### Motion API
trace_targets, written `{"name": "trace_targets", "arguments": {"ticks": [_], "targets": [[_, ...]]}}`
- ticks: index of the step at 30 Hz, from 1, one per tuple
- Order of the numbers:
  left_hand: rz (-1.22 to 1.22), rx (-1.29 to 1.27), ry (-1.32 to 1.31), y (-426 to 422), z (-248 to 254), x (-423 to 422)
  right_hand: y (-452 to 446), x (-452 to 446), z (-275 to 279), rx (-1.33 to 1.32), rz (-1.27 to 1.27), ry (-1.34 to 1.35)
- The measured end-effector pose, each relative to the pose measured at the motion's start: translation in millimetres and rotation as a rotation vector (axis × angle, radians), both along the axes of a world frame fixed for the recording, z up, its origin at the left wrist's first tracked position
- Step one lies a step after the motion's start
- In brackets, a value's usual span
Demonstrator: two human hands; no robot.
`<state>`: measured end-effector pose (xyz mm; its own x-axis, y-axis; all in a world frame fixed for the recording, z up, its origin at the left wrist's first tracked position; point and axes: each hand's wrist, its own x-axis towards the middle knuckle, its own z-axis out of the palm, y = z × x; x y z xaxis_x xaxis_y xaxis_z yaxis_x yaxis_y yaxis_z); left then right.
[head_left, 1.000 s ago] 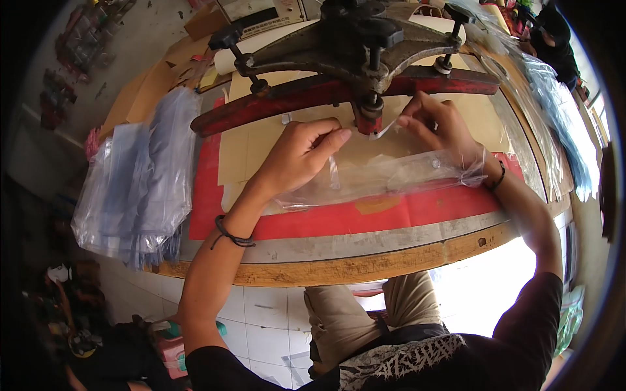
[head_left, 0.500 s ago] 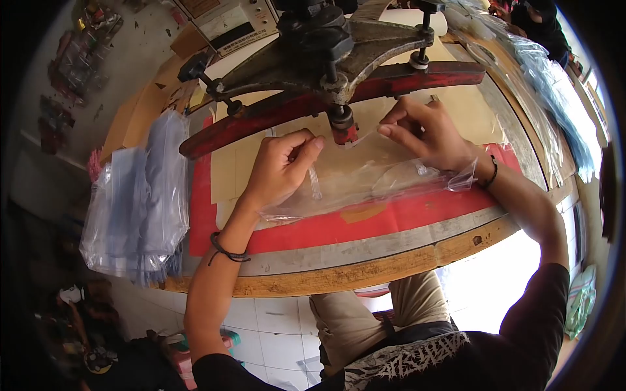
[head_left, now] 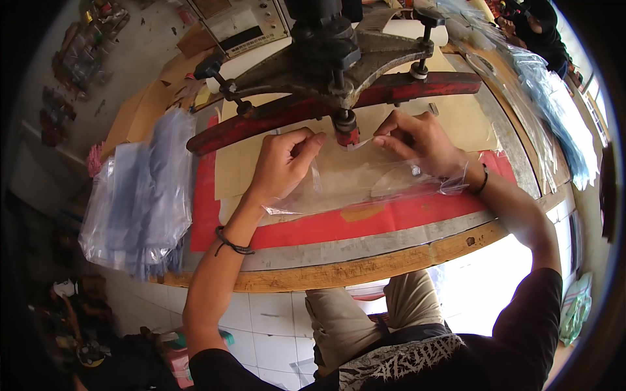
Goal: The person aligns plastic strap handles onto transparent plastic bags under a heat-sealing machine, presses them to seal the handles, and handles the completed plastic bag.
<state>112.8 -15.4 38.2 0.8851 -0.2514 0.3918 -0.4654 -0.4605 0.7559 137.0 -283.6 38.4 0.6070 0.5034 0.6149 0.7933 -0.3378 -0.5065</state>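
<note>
My left hand (head_left: pixel 287 159) is closed, thumb against curled fingers, pinching the far edge of a clear plastic sheet (head_left: pixel 339 189). On the other side, my right hand (head_left: pixel 417 140) pinches the same sheet between thumb and fingers. Between my hands, the small red-tipped electrode (head_left: pixel 346 132) of a press comes down close to the plastic's edge; I cannot tell whether they touch. Behind it runs a long red curved bar (head_left: pixel 280 117), hung from a dark metal press head (head_left: pixel 326 65). Beneath the sheet lie a tan board (head_left: pixel 244 173) and a red mat (head_left: pixel 306 228).
A stack of folded clear plastic pouches (head_left: pixel 140 195) hangs over the table's left edge. A control box (head_left: pixel 244 26) stands at the back left, near a cardboard box (head_left: pixel 137 111). Plastic strips (head_left: pixel 528 111) and bluish film (head_left: pixel 554 98) lie at right. A person (head_left: pixel 538 29) is at far right.
My right hand has come slightly left and lower, nearer the red electrode tip, with the plastic still pinched. My left hand stays nearly in place. The view has shifted a little.
</note>
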Motion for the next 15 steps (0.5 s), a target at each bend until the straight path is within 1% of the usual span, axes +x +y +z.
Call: {"name": "trace_targets", "arguments": {"ticks": [2, 3, 5, 8, 9, 11, 12, 14, 15], "targets": [[-0.014, 0.001, 0.046, 0.6, 4.2, 0.0, 0.6, -1.0, 3.1, -0.034, -0.028, -0.075], [-0.024, 0.002, 0.073, 0.4, 5.2, -1.4, -0.5, -2.7, 6.1, -0.082, -0.076, -0.034], [-0.047, 0.003, 0.021, 0.7, 4.0, -2.5, -3.8, -4.9, 12.2, -0.177, -0.179, 0.046], [-0.06, 0.026, -0.029, -0.3, 4.5, -1.5, -3.7, -2.4, 11.2, -0.171, -0.181, 0.06], [-0.061, 0.041, -0.038, 0.5, 5.0, -1.2, -3.6, -0.5, 9.9, -0.143, -0.127, 0.077], [-0.022, 0.054, 0.042, 0.6, 5.1, -1.9, -4.0, -0.5, 7.4, -0.09, -0.013, 0.124], [-0.002, 0.059, 0.076, 0.7, 6.9, -0.5, -2.8, -1.5, 8.1, -0.104, -0.001, 0.094], [-0.041, 0.068, 0.043, 3.4, 0.2, 7.1, -1.1, -3.0, 8.6, -0.133, 0.018, 0.03], [-0.062, 0.072, 0.027, 4.0, -3.5, 9.5, -0.7, -1.7, 6.2, -0.137, -0.066, 0.023]]}}
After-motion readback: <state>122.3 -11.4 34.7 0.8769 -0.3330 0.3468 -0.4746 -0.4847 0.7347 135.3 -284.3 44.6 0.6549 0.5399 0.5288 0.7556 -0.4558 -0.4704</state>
